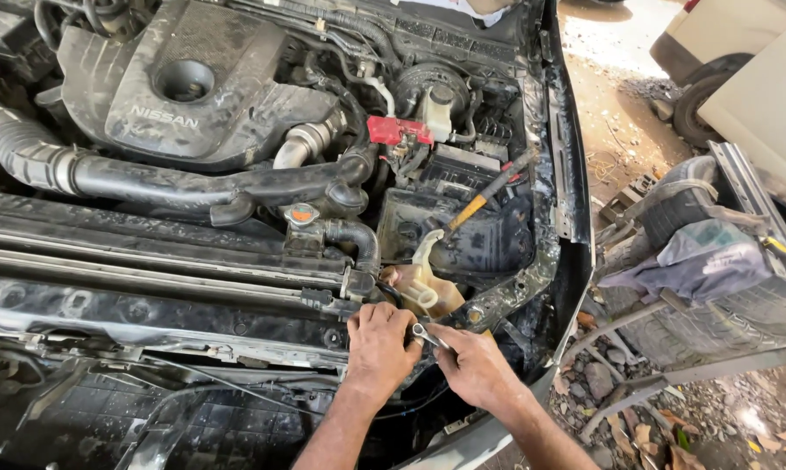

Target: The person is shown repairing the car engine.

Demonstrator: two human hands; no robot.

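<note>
So the hood was up and both hands were parked at the front edge of the engine bay, right by the radiator support (192, 300). The left hand (380, 348) was curled shut, knuckles up, fingers pressed against the metal just under the clamp of the black radiator hose (358, 239); what, if anything, was pinched inside it couldn't be made out. The right hand (475, 365) was closed around a small silver wrench (428, 335), with the ring end poking out toward the left hand's fingers, pretty much touching them. The wrench was sitting low at the front right corner of the bay, just below the yellowed plastic coolant reservoir (428, 287).

Further back, a grimy engine cover (192, 87) was seen at top left, with a thick ribbed intake hose (36, 157) running across below it. A radiator cap (301, 214) with an orange middle was perched near the hose. A red battery terminal cover (397, 130) was spotted behind that, and a yellow-handled screwdriver (484, 198) was left lying slanted over the black battery box (462, 235). Off to the right, on the dirt, a tyre (715, 287) with a grey cloth (698, 261) draped on it was visible.
</note>
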